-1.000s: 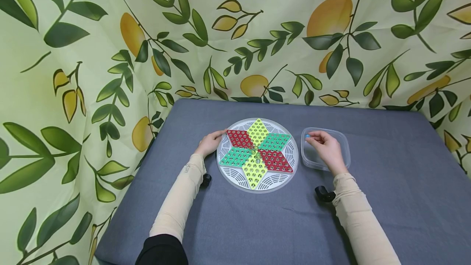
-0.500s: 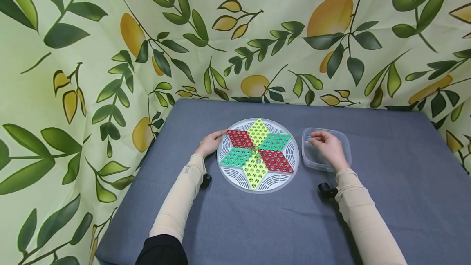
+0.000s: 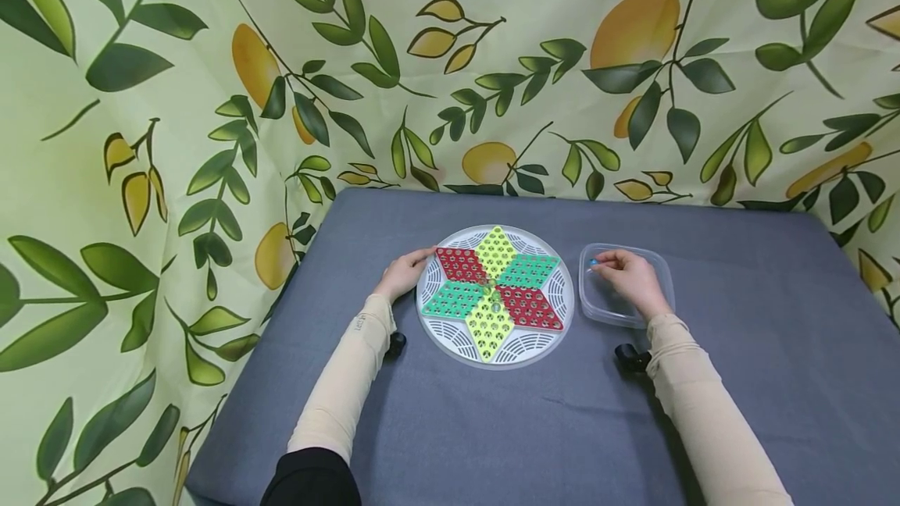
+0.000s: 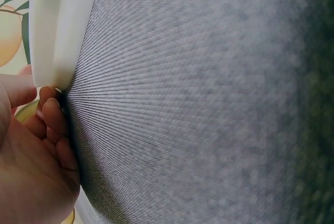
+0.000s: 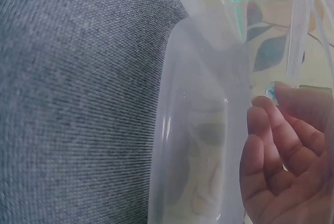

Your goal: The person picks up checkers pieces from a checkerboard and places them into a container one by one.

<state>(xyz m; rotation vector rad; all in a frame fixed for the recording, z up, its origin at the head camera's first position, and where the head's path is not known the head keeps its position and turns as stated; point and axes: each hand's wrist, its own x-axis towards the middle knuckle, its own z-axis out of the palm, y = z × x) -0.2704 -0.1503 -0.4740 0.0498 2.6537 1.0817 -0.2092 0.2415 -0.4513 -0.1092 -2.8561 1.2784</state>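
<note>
Our right hand pinched a marble over the clear box; our left hand, fingers bent, touched the game board on the bench; whether it gripped, we couldn't tell.

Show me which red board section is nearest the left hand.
The upper-left red section in the head view, by the left hand; the other red section lies lower right.

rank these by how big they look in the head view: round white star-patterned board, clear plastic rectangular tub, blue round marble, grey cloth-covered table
Largest to smallest:
grey cloth-covered table
round white star-patterned board
clear plastic rectangular tub
blue round marble, pinched by the right hand
</note>
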